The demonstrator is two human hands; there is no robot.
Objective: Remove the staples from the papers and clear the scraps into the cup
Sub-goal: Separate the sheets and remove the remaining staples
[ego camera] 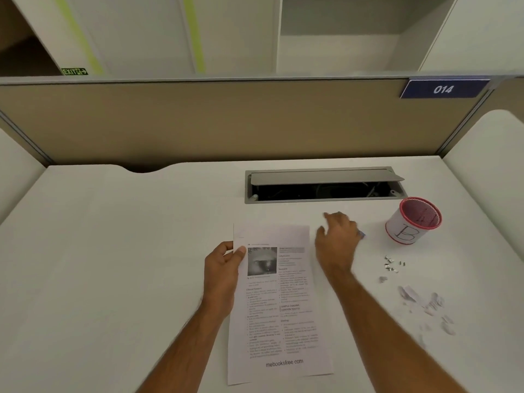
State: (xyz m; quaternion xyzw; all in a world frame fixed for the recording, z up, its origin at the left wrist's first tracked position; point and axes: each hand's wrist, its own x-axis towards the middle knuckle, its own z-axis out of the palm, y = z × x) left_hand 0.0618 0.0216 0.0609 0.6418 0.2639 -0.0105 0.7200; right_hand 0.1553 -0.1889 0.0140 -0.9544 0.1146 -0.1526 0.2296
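Forearms: two bare arms come in from the bottom edge, nearest the camera, one on each side of the page.
Desk (113, 251): a white top, bare over its whole left half, with a curved notch cut in its far edge on the left.
Left hand (224, 265): it grips the upper left edge of the paper, thumb on top of the sheet and fingers curled under, clamped on that edge.
Paper (280, 307): a printed page lies flat at the middle of the desk, with a dark photo near its top and "mebooksfree.com" at its foot; its top left corner is lifted a little. Whether more sheets lie under it cannot be told.
Cable tray (323, 185): a grey slot is set into the desk beyond the paper, its flap raised over a dark opening.
Right hand (337, 239): it is palm down just right of the paper's top, fingers loosely spread and slightly blurred; a small bluish thing shows at its right edge, too unclear to name.
Staples (392, 263): a small heap of bent metal bits lies on the desk right of that hand, near the cup.
Scraps (425, 304): torn white bits are strewn nearer the camera, below the staples, blurred.
Cup (411, 222): a red mesh holder wrapped in white paper marked "B" stands upright at the right, apart from the hand.
Room: a beige partition (198, 123) backs the desk, a blue "014" plate (443, 89) at its right; white cabinets (170, 32) rise behind, with a green exit sign (74, 71) at far left.
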